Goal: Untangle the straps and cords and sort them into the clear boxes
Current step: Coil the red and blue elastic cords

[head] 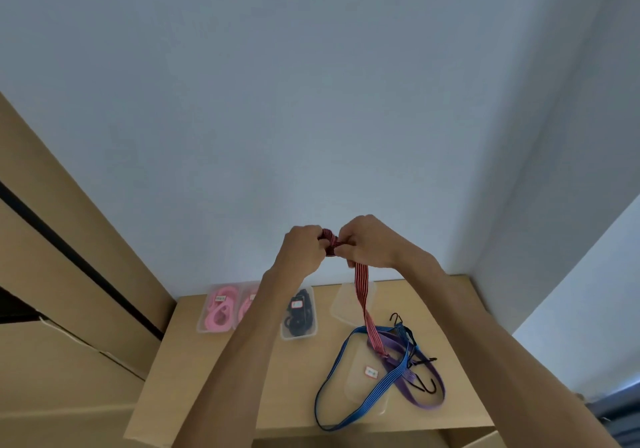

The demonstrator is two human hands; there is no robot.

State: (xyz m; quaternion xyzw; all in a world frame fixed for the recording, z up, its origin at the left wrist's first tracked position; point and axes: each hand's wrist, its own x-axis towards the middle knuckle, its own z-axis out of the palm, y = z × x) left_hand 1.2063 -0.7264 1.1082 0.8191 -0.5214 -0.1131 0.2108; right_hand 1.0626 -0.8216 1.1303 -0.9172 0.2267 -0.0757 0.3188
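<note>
On the table [242, 395] nearest the person, the blue cord [341, 375] lies in a long loop over a clear box [369, 392] with a white label, crossed by the purple strap [420, 390] and black hooks [427, 383]. These two look still tangled with each other, so that part of the sorting is not yet done.

The red strap [363, 298] is the piece in hand. Its lower end hangs down to the pile and seems to touch the purple strap there; whether it is caught or only resting I cannot tell. Judging from the bundle held high, the step is winding the red strap into a coil. The next move calls for drawing up the hanging tail without dragging the others, then laying the coil in a free box, likely the empty box [353, 300] behind.

Farther back, two pink boxes [218, 309] and a black box [299, 312] are already filled, against the wall [311, 101].

Both arms reach forward and up, wrists bent inward, hands meeting above the table. The left hand [303, 248] has its fingers curled round the wound red bundle. The right hand [367, 241] pinches the strap just beside it, the tail dropping from beneath its fingers.
</note>
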